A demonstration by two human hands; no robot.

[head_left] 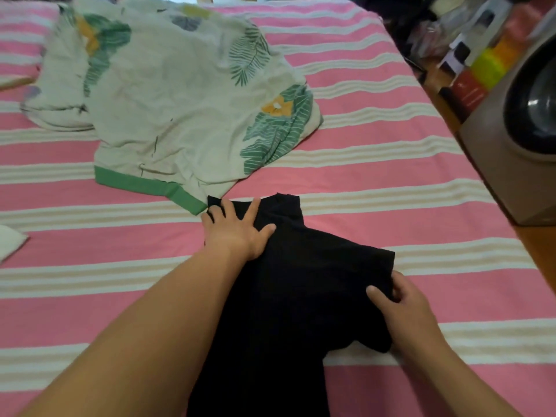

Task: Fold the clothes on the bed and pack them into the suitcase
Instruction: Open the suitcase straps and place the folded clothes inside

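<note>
Here, spread flat on the bed (376,152): a black shirt (301,284), lying on the pink-and-cream striped sheet close to the near edge, collar end pointing away, body running down out of view at the bottom. Left hand (237,230) laid on the shirt's far left corner, fingers straight and splayed, palm pressing the cloth to the sheet, nothing curled around it. Right hand (394,299) at the right sleeve, thumb on top of the cloth and fingers tucked under the sleeve's edge, pinching the hem. Sleeve slightly bunched beneath that grip.

Just beyond the shirt, touching or nearly touching its far left corner: a cream garment (168,94) printed with green leaves and yellow flowers, trimmed with a green band along the near hem, crumpled and unfolded, spread toward the head of the bed. At the far left edge, a scrap of white cloth (10,242), partly cut off. Beside the bed on the right, a brown machine (517,145) with a round dark door, standing on a wooden floor; behind it, blurred coloured boxes (484,61).
</note>
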